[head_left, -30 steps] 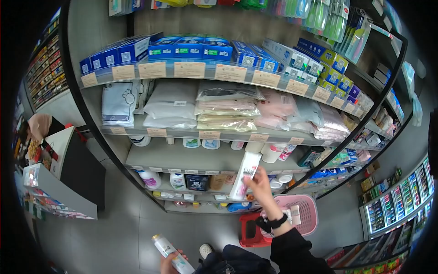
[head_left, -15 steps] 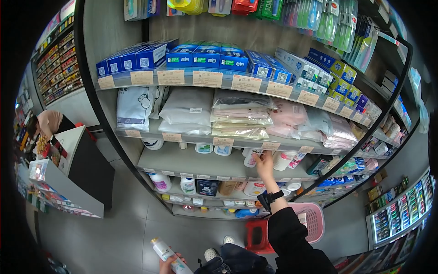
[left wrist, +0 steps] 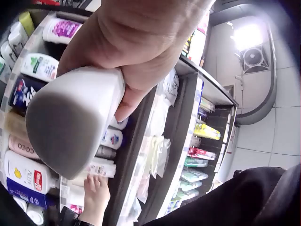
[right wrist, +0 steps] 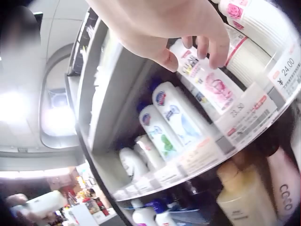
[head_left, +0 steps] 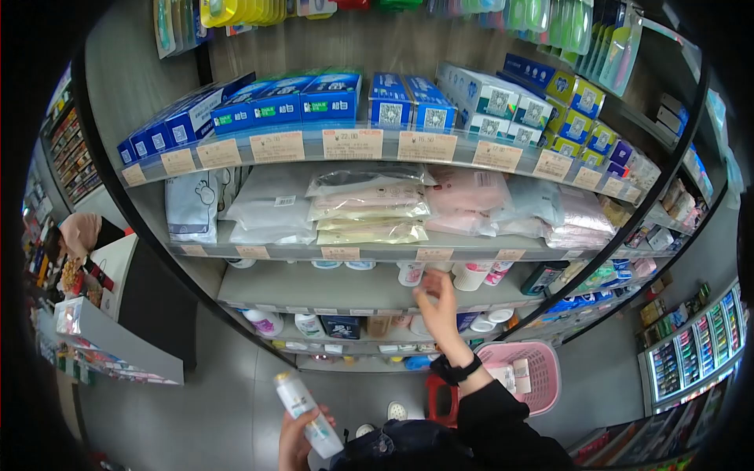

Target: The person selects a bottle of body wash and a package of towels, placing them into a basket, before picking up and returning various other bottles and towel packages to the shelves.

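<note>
My left hand grips a white shampoo bottle with a gold cap, held tilted low in front of the body. In the left wrist view the pale base of this bottle faces the camera. Up at the shelf, my right hand has its fingers loosely bent and apart, with nothing held. Right at its fingertips stands a white bottle with pink print, labelled CLEAR, upright at the shelf's front edge. Ribbed white bottles are just right of it.
Above this shelf lie bagged textiles, then blue toothpaste boxes. More bottles line the shelf below. A pink basket holding boxes stands beside a red stool. Another person is at the counter on the left.
The right hand carried the pink-printed white bottle onto the shelf and has let go, drawing slightly back from it. The left hand has risen a little with its shampoo bottle.
</note>
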`<state>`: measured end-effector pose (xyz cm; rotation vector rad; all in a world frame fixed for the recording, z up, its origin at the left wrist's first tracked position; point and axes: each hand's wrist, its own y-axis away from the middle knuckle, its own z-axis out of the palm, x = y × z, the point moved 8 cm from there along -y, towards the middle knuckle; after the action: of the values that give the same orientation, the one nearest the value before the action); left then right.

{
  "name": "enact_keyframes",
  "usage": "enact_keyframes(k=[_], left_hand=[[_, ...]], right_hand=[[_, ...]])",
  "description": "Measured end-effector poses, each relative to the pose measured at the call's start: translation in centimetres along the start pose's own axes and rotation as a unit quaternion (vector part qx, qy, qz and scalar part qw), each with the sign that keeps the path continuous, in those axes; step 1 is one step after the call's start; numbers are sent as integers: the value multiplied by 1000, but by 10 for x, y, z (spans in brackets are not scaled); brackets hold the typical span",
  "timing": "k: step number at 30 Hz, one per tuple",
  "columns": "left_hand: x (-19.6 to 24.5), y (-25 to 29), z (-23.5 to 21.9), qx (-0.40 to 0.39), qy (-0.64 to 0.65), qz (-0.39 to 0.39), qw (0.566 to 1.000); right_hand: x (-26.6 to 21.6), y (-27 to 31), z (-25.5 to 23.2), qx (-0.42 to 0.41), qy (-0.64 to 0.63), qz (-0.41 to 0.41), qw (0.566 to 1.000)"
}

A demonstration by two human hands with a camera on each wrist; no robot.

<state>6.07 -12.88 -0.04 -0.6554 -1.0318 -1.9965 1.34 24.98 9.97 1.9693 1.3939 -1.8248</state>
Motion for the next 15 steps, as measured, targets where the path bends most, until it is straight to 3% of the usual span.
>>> enact_keyframes(k=[1, 2, 4, 6, 7, 9, 13, 15], left_hand=[[2, -5, 19, -31, 5, -9, 999], [4, -11, 35, -50, 25, -15, 998], [10, -24, 66, -96, 3, -8, 995], [16, -32, 99, -118, 17, -2, 993], [19, -36, 114, -142, 34, 5, 989], [18, -44, 135, -183, 20, 16, 983], [17, -51, 164, -181, 3, 64, 981], [3, -60, 157, -152, -69, 55, 984]], right_hand=[[-3, 15, 6, -68, -96, 43, 992], [-4, 29, 3, -72, -100, 48, 991], [-5, 66, 22, -239, -254, 145, 926], [-23, 98, 23, -357, -192, 204, 891], [-31, 104, 19, -356, -193, 205, 891], [-40, 135, 29, -426, -304, 326, 787], [-48, 148, 37, -450, -366, 303, 756], [-39, 149, 39, -463, -287, 259, 797]])
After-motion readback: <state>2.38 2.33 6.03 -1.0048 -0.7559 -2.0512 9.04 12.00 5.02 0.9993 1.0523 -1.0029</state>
